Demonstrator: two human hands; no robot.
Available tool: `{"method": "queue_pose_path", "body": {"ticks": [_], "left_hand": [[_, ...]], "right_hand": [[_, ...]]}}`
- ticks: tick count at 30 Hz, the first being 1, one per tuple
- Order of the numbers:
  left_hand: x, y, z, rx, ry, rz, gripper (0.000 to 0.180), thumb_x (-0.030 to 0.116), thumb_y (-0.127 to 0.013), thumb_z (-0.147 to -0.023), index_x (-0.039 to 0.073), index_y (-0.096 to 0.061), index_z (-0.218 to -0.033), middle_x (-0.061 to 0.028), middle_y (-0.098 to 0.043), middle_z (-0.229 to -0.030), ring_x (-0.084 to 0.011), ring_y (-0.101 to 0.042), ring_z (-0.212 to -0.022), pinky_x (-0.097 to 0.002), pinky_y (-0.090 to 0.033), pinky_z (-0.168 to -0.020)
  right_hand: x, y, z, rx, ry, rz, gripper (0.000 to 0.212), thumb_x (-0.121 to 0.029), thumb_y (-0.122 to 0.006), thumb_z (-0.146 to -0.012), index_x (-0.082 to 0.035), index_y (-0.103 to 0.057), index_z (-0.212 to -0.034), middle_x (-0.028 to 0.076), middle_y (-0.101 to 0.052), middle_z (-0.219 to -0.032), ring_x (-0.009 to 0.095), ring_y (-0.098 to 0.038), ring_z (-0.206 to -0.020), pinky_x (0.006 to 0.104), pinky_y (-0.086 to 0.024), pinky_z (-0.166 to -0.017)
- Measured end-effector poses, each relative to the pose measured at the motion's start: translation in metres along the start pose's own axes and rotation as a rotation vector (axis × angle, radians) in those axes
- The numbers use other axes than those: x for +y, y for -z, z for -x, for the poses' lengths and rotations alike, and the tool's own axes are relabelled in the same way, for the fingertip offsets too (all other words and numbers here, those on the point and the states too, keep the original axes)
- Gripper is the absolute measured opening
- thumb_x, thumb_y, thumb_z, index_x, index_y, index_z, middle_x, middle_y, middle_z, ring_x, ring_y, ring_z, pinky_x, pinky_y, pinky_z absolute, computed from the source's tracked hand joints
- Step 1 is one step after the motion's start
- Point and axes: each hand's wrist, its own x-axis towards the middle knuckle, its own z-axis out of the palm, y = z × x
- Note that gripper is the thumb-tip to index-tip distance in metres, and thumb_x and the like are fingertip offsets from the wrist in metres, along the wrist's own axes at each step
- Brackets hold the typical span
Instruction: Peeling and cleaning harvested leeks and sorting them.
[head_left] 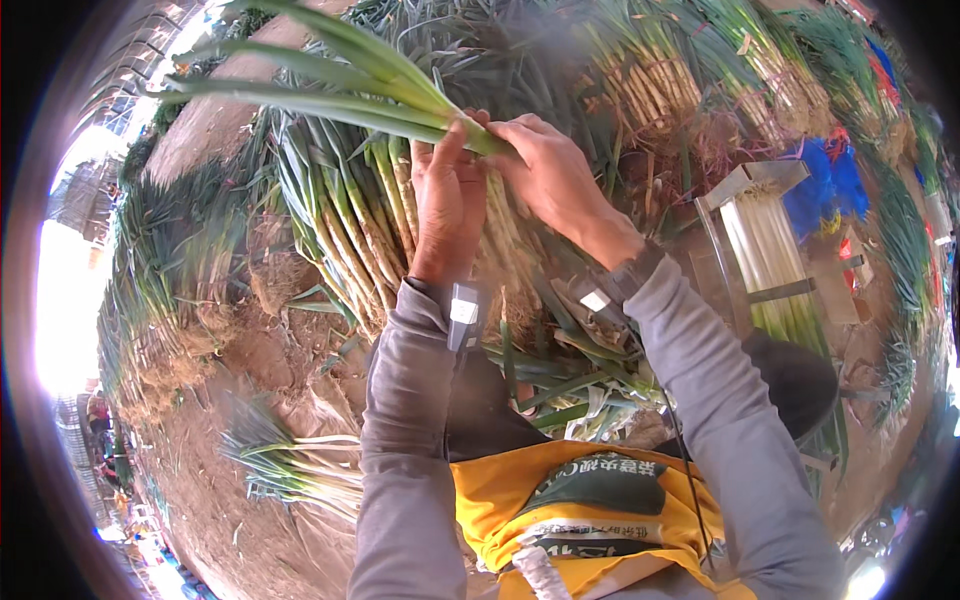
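Note:
Both hands are raised in front of me on one leek [410,95], whose green leaves fan out to the upper left. My left hand [450,190] is closed round it, thumb on top near where the leaves split. Close beside it, the fingers of my right hand [555,175] pinch the same leek at the base of the leaves. Its lower stalk is hidden behind my hands. A heap of unpeeled leeks [345,225] with brown, dirty stalks lies just beyond and below them.
A metal rack [708,215] at the right holds peeled white leeks [765,240], next to a blue plastic bag [825,185]. More leek bundles [650,85] stand along the far side. A small pile of leeks [290,460] lies on the ground at the left. Loose leaves [590,385] lie near my lap.

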Motion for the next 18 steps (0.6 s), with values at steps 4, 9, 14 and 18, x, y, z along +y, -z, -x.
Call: {"method": "queue_pose_path", "body": {"ticks": [4, 9, 14, 18], "left_hand": [[-0.005, -0.010, 0.008, -0.011, 0.029, -0.129, 0.036, 0.005, -0.068, -0.093, 0.005, -0.052, -0.126, -0.0106, -0.065, -0.111, -0.0259, -0.065, -0.112, -0.0379, -0.053, -0.093], [-0.012, -0.016, 0.016, -0.044, 0.047, -0.180, 0.037, 0.008, -0.069, -0.093, 0.004, -0.053, -0.126, -0.0117, -0.066, -0.113, -0.0255, -0.065, -0.111, -0.0391, -0.053, -0.094], [0.004, -0.016, 0.013, -0.104, 0.224, -0.209, 0.040, 0.016, -0.067, -0.097, 0.005, -0.051, -0.132, -0.0115, -0.064, -0.117, -0.0247, -0.064, -0.110, -0.0408, -0.051, -0.096], [0.003, -0.018, 0.008, -0.300, 0.262, -0.107, 0.042, 0.020, -0.063, -0.100, 0.004, -0.050, -0.138, -0.0084, -0.064, -0.118, -0.0221, -0.064, -0.108, -0.0418, -0.049, -0.098]], "right_hand": [[0.005, 0.003, 0.017, 0.000, -0.025, 0.058, 0.028, -0.005, -0.071, -0.084, -0.003, -0.067, -0.112, 0.011, -0.067, -0.099, 0.034, -0.064, -0.096, 0.0433, -0.053, -0.081], [-0.003, 0.002, 0.040, 0.004, 0.043, 0.178, 0.025, -0.003, -0.071, -0.081, -0.006, -0.067, -0.105, 0.009, -0.065, -0.097, 0.032, -0.064, -0.094, 0.0429, -0.053, -0.080], [0.018, 0.026, 0.029, -0.168, -0.251, -0.246, 0.014, -0.008, -0.071, -0.089, -0.002, -0.069, -0.102, 0.009, -0.068, -0.092, 0.022, -0.065, -0.082, 0.0353, -0.053, -0.073], [0.040, 0.046, 0.020, -0.264, -0.422, -0.575, 0.014, -0.009, -0.070, -0.095, 0.000, -0.067, -0.106, 0.001, -0.067, -0.094, 0.007, -0.061, -0.085, 0.0244, -0.051, -0.073]]}}
